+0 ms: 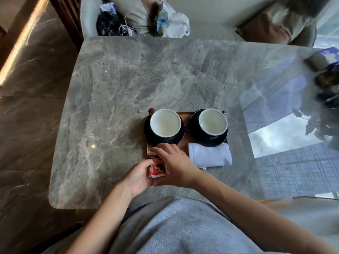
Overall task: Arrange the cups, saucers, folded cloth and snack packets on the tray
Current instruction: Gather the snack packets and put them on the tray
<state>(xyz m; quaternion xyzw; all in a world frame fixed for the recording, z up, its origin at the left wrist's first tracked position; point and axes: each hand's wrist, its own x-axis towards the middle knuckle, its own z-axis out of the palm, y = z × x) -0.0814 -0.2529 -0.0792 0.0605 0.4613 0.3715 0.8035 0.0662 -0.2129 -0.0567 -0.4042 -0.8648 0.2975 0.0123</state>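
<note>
A brown wooden tray (185, 118) lies near the table's front edge. Two cups, white inside, stand on it on black saucers: the left cup (165, 124) on its saucer (149, 135), the right cup (212, 121) on its saucer (194, 123). A folded white cloth (210, 154) lies at the tray's front right, under the right saucer's edge. Red snack packets (157, 166) sit at the tray's front left corner. My left hand (138, 177) grips them from the left. My right hand (173, 164) rests flat over their right side, fingers spread.
The grey marble table (119, 92) stretches far behind and left of the tray. Dark objects (328, 85) lie at its right edge. Bags and cables (139, 21) rest on the seat behind. The glossy right part reflects windows.
</note>
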